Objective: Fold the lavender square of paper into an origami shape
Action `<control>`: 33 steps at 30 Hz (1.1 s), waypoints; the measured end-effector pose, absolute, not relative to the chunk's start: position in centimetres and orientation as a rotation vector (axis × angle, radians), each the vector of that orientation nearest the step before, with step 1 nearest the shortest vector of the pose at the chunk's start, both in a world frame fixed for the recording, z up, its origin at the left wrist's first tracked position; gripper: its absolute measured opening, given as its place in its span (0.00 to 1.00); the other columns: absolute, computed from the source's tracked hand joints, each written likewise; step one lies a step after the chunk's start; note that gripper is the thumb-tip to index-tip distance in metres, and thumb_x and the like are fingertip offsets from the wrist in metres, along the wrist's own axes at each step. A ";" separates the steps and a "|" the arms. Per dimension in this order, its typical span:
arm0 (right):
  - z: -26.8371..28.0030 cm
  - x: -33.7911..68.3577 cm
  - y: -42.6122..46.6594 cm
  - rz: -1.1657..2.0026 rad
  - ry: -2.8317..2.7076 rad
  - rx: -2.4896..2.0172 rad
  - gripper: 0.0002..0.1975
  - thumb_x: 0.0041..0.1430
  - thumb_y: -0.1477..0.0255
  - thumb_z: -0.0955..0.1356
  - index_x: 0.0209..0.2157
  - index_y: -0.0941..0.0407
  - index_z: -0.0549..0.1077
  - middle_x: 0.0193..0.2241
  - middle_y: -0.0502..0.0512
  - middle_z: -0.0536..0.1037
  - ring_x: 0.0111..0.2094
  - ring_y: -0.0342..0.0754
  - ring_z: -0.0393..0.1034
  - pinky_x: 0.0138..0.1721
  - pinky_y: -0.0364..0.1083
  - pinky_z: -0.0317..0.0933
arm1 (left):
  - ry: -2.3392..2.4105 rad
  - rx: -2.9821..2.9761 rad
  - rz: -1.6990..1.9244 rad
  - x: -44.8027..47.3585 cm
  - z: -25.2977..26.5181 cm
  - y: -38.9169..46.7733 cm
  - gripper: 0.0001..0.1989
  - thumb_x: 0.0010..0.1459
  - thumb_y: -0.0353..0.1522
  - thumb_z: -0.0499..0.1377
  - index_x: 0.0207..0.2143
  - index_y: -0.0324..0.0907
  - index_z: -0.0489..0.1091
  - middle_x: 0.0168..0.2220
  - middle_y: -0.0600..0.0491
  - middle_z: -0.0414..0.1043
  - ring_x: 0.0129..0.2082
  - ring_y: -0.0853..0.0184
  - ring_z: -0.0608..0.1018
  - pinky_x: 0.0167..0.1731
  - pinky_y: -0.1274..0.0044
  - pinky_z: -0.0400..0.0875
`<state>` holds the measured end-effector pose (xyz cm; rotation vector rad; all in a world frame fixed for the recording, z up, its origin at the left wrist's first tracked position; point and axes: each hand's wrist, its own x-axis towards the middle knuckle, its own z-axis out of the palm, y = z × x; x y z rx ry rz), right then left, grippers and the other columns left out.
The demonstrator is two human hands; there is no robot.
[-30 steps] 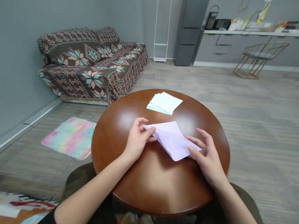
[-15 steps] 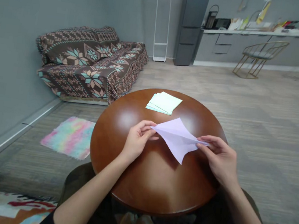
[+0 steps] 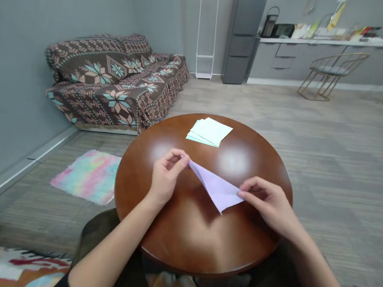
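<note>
from where i stand: one person seated at a round, glossy brown wooden tabletop (image 3: 174, 241), working a thin sheet of lilac paper (image 3: 218, 190) with both bare hands. left hand (image 3: 165, 178): thumb and fingers pinched on the paper's far-left corner. right hand (image 3: 273, 207): thumb and fingers closed on the opposite corner, a little nearer the sitter. the sheet hangs between them over the middle of the wood, its shadow beneath; whether the lower tip touches, i cannot tell. progress, as i judge it: the lilac piece is doubled over into a rough triangle, long edge strung between the hands, point towards the sitter. the layers do not lie flat, so the fold looks shaped but not pressed down; lining up and creasing seem left to do. too small to tell if other creases are set. on the far side, apart from both hands, a loose, fanned stack of pale mint-green square paper sheets (image 3: 211, 131) lies flat, apparently unfolded, untouched. off to the left on the floor, a fluffy pastel rainbow rug (image 3: 87, 176).
</note>
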<state>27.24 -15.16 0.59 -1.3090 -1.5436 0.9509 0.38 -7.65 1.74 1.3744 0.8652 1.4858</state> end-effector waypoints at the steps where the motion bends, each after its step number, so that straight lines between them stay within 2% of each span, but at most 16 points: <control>1: 1.3 27.0 -15.0 1.032 -1.595 -1.298 0.13 0.60 0.58 0.72 0.34 0.54 0.77 0.34 0.55 0.82 0.34 0.51 0.76 0.35 0.47 0.69 | 0.860 1.360 1.472 0.3 2.1 -7.6 0.10 0.57 0.39 0.67 0.34 0.42 0.73 0.30 0.55 0.72 0.30 0.69 0.75 0.35 0.77 0.72; 5: 4.9 25.1 -13.8 1.094 -1.685 -1.173 0.17 0.65 0.57 0.68 0.46 0.53 0.78 0.46 0.58 0.82 0.48 0.56 0.76 0.49 0.52 0.69 | 0.908 1.575 1.351 0.6 4.6 -7.7 0.10 0.54 0.37 0.69 0.33 0.41 0.75 0.31 0.53 0.75 0.30 0.69 0.76 0.32 0.78 0.71; 8: 7.5 22.5 -12.8 1.022 -1.785 -1.188 0.19 0.63 0.57 0.69 0.49 0.54 0.78 0.50 0.59 0.81 0.50 0.57 0.76 0.52 0.53 0.68 | 0.921 1.671 1.350 1.2 5.8 -7.9 0.09 0.55 0.36 0.68 0.33 0.41 0.76 0.31 0.53 0.76 0.32 0.67 0.77 0.35 0.77 0.72; 10: 8.5 20.6 -12.5 0.894 -1.867 -1.238 0.16 0.60 0.59 0.72 0.44 0.54 0.80 0.46 0.58 0.83 0.47 0.57 0.76 0.49 0.51 0.67 | 0.929 1.678 1.392 1.5 5.7 -7.9 0.08 0.55 0.35 0.68 0.33 0.41 0.75 0.32 0.53 0.77 0.33 0.67 0.78 0.36 0.77 0.73; 13: 8.6 18.8 -12.4 0.666 -1.864 -1.335 0.07 0.61 0.67 0.70 0.34 0.55 0.79 0.33 0.54 0.83 0.36 0.52 0.77 0.41 0.48 0.66 | 0.925 1.629 1.461 1.7 5.0 -7.9 0.07 0.54 0.33 0.69 0.33 0.41 0.75 0.32 0.53 0.77 0.34 0.67 0.79 0.37 0.77 0.73; 15: 8.1 18.5 -12.4 0.541 -1.850 -1.360 0.07 0.62 0.69 0.69 0.31 0.54 0.77 0.30 0.53 0.82 0.33 0.51 0.76 0.38 0.47 0.64 | 0.898 1.585 1.469 1.6 4.4 -7.9 0.07 0.54 0.33 0.69 0.33 0.41 0.74 0.32 0.54 0.77 0.33 0.68 0.79 0.37 0.77 0.73; 18: 7.1 18.6 -12.3 0.407 -1.882 -1.312 0.07 0.63 0.74 0.67 0.30 0.54 0.75 0.30 0.52 0.82 0.33 0.50 0.75 0.40 0.47 0.62 | 0.853 1.562 1.444 1.5 3.9 -7.9 0.08 0.55 0.34 0.69 0.32 0.41 0.74 0.32 0.53 0.77 0.34 0.67 0.79 0.39 0.76 0.74; 25: 5.7 19.5 -11.9 0.238 -2.034 -1.228 0.07 0.67 0.75 0.65 0.33 0.53 0.72 0.32 0.51 0.81 0.36 0.50 0.73 0.55 0.54 0.55 | 0.825 1.612 1.413 0.9 3.7 -7.9 0.07 0.58 0.36 0.67 0.32 0.41 0.76 0.33 0.52 0.77 0.36 0.66 0.78 0.41 0.75 0.73; 27: 5.7 19.7 -11.8 0.257 -2.032 -1.223 0.07 0.67 0.75 0.65 0.33 0.53 0.72 0.32 0.50 0.81 0.36 0.50 0.73 0.53 0.53 0.55 | 0.837 1.573 1.446 0.6 3.6 -7.5 0.07 0.57 0.36 0.67 0.32 0.41 0.75 0.33 0.52 0.76 0.35 0.66 0.78 0.42 0.75 0.72; 33: 6.2 19.9 -11.9 0.486 -1.893 -1.197 0.07 0.65 0.74 0.67 0.32 0.54 0.74 0.31 0.50 0.81 0.34 0.49 0.74 0.41 0.47 0.61 | 0.764 1.549 1.442 0.4 3.7 -7.1 0.08 0.58 0.36 0.66 0.37 0.42 0.75 0.36 0.51 0.76 0.39 0.65 0.78 0.45 0.74 0.72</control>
